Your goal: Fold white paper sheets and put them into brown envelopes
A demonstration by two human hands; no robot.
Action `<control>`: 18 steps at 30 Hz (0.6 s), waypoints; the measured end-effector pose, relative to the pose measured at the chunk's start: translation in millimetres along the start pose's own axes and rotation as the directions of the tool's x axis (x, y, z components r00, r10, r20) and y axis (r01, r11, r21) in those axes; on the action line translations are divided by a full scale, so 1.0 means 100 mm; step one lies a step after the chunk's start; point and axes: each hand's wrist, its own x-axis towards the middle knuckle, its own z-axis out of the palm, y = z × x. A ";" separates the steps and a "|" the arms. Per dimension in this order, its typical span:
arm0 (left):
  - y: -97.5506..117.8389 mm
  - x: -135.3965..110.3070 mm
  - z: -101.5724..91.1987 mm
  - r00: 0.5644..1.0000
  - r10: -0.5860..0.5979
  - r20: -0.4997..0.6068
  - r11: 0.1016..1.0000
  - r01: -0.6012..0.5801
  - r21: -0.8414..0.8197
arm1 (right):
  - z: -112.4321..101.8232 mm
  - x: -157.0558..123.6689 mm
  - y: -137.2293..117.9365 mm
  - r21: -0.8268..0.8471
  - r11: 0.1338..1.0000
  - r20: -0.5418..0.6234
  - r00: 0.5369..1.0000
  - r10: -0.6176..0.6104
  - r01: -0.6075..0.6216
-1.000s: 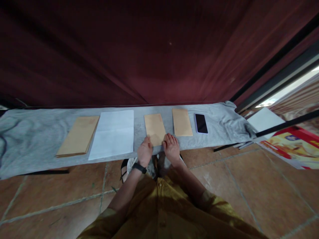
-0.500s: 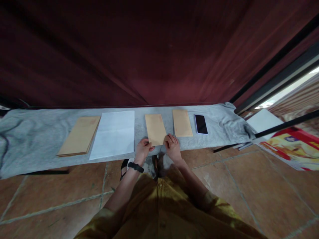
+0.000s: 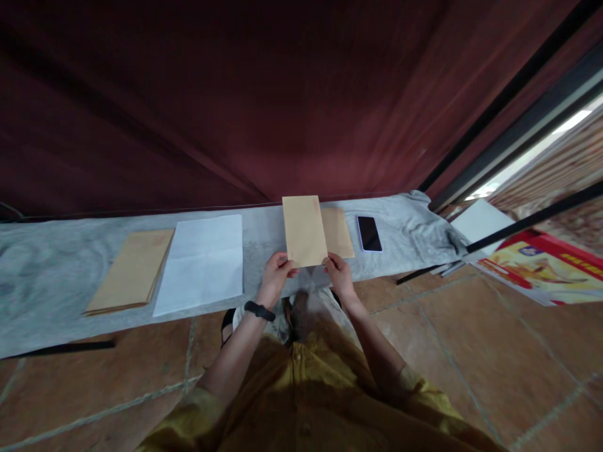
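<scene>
A brown paper envelope [image 3: 304, 231] is held up off the cloth by its two near corners. My left hand [image 3: 276, 276] pinches its near left corner between thumb and fingers. At the near right corner, my right hand [image 3: 340, 275] grips it the same way. Behind its right side lies another brown envelope [image 3: 340, 233], partly covered from view. To the left, a white sheet of paper [image 3: 200, 263] with faint creases lies flat, overlapping or touching the edge of a stack of brown envelopes [image 3: 129, 270].
A phone [image 3: 369, 234] with a dark screen lies right of the envelopes. Grey cloth [image 3: 264, 232] covers the narrow table. A dark red curtain [image 3: 282, 113] hangs along its far side. A colourful printed box [image 3: 541, 267] and a black metal bar [image 3: 537, 216] are at the right.
Both hands have lifted the envelope off the cloth and carried it to the right, where it now partly hides the other envelope. The whole view has shifted slightly.
</scene>
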 end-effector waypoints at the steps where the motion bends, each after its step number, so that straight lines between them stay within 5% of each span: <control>1: 0.01 0.05 0.09 1.000 0.002 0.013 1.000 -0.002 0.013 | -0.06 0.06 0.00 -0.001 1.000 -0.037 0.999 -0.003 0.003; 9: -0.07 0.49 0.76 0.999 -0.015 0.043 0.990 0.008 0.139 | -0.57 0.47 0.03 -0.163 0.987 -0.212 0.977 -0.024 -0.011; 18: -0.33 0.77 1.03 0.999 0.029 0.026 0.927 -0.036 0.374 | -0.71 0.50 0.07 -0.457 0.882 -0.230 0.973 0.009 -0.117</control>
